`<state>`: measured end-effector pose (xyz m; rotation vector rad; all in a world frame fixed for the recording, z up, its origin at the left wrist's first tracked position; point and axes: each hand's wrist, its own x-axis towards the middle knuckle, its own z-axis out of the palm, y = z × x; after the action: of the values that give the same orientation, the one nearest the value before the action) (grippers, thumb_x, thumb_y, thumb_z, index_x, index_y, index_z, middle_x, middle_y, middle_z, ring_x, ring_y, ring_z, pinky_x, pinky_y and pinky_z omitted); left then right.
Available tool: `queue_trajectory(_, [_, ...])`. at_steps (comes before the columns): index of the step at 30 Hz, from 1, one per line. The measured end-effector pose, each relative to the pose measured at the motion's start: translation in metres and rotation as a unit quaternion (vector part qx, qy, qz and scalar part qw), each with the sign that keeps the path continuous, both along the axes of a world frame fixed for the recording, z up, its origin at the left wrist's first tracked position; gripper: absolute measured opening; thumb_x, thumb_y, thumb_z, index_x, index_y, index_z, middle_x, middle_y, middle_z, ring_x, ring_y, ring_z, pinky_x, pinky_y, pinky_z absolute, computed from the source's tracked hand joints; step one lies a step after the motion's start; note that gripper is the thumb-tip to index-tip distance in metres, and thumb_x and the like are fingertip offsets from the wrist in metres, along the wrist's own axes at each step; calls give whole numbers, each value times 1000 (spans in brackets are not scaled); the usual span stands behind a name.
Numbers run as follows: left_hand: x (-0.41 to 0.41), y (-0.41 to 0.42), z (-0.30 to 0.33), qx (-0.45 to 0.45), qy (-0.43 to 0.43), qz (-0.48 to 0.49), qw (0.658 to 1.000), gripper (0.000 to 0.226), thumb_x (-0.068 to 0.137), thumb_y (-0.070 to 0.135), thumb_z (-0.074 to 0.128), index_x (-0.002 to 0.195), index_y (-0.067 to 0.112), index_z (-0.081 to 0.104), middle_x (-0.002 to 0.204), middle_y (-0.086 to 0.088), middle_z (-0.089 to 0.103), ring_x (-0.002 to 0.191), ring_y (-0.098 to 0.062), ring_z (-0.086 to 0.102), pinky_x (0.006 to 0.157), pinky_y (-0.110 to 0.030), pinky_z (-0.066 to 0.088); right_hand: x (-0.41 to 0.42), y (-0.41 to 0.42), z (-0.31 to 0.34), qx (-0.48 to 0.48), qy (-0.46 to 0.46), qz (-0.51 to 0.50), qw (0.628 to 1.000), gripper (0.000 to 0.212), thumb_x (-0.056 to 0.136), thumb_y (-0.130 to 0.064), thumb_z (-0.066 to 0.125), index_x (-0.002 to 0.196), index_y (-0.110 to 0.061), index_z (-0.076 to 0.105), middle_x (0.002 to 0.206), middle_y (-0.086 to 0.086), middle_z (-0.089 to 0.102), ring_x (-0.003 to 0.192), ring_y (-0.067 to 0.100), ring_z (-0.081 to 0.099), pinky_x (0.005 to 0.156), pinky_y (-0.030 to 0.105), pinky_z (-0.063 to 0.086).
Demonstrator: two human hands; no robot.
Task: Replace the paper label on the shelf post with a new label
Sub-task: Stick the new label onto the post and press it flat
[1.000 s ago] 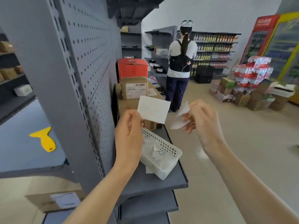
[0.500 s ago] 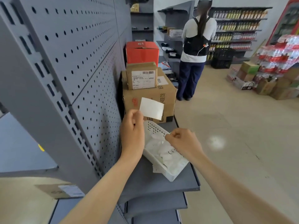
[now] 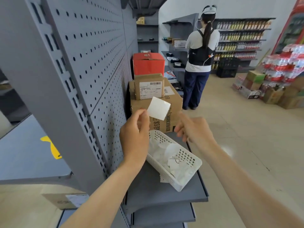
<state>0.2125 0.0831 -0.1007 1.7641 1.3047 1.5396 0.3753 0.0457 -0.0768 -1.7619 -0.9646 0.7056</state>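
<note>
The left hand (image 3: 134, 135) pinches a small white square paper label (image 3: 158, 108) by its lower left corner, above the white plastic basket (image 3: 189, 175). The right hand (image 3: 193, 129) hovers empty, fingers loosely spread. Light and floppy, the label likely curls; edge grips suit it, near the grey slotted shelf post (image 3: 54, 89).

grey shelf (image 3: 153, 188) | front: white basket (image 3: 189, 176) w/ paper scraps, tilted twd edge | behind: big cardboard box (image 3: 174, 106), small box (image 3: 148, 86) on top | red box (image 3: 148, 63) further back
</note>
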Motion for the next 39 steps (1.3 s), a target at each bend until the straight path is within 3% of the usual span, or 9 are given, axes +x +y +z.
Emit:
queue_trajectory(5, [-10, -14, 13, 173, 102, -25, 979, 27, 103, 51, 48, 116, 37, 68, 67, 11, 73, 52, -12, 67, 51, -39, 55, -1, -23, 59, -7, 94, 49, 994, 59, 88, -61, 58, 64, -12, 79, 66, 6, 78, 45, 16, 56, 47, 26, 28])
queue_trajectory(9, [-13, -23, 27, 348, 174, 3, 921, 17, 97, 28, 70, 111, 27, 79, 56, 16, 39, 43, -12, 36, 37, -29, 41, 1, -42, 74, -5, 68, 72, 995, 33, 86, -41, 64, 75, -15, 81, 80, 4, 83, 48, 13, 55, 48, 25, 26])
queue_trajectory(11, [-14, -30, 36, 370, 175, -8, 912, 17, 99, 28, 68, 111, 24, 79, 61, 18, 39, 46, -7, 35, 37, -29, 42, 3, -49, 78, 18, 59, 74, 995, 27, 86, -33, 66, 73, -15, 80, 79, 2, 83, 48, 13, 53, 48, 23, 26])
queue_trajectory(15, [-28, -52, 54, 274, 122, -90, 950, 36, 105, 43, 43, 116, 28, 75, 89, 13, 77, 56, -5, 63, 47, -33, 54, -2, -66, 100, 111, -17, 89, 990, 32, 89, -25, 67, 60, -18, 77, 61, -9, 75, 45, 10, 51, 48, 20, 32])
queue_trajectory(21, [-54, -87, 115, 5, -98, -183, 978, 19, 100, 42, 55, 107, 32, 69, 89, 8, 76, 49, -21, 67, 44, -28, 51, -35, -88, 124, 278, -84, 142, 946, 38, 94, -23, 66, 57, -20, 71, 49, -10, 64, 46, 8, 51, 51, 20, 38])
queue_trajectory(24, [-83, -92, 133, -1, -89, -189, 978, 15, 95, 36, 65, 96, 24, 75, 83, 8, 75, 46, -17, 65, 44, -25, 51, -61, -102, 126, 325, -105, 169, 925, 32, 98, -22, 65, 68, -27, 76, 55, -11, 69, 45, 7, 53, 48, 17, 40])
queue_trajectory(27, [-116, -97, 137, 6, -94, -192, 977, 11, 92, 31, 71, 85, 24, 77, 73, 9, 73, 44, -13, 60, 44, -22, 49, -91, -108, 122, 327, -130, 163, 922, 25, 98, -27, 64, 80, -23, 81, 74, -2, 78, 53, 14, 56, 55, 31, 45])
queue_trajectory(31, [-161, -99, 131, 48, -79, -165, 982, 13, 92, 34, 70, 80, 28, 74, 72, 11, 74, 40, -8, 55, 42, -18, 43, -137, -109, 116, 329, -191, 127, 916, 26, 99, -29, 63, 82, -19, 80, 76, 0, 78, 62, 29, 64, 59, 41, 51])
queue_trajectory(39, [-211, -78, 118, 79, -59, -119, 988, 12, 92, 35, 70, 87, 25, 74, 79, 17, 74, 50, -3, 57, 48, -16, 44, -192, -84, 104, 303, -303, 64, 901, 31, 99, -43, 56, 77, -25, 70, 68, -3, 72, 58, 14, 61, 59, 37, 52])
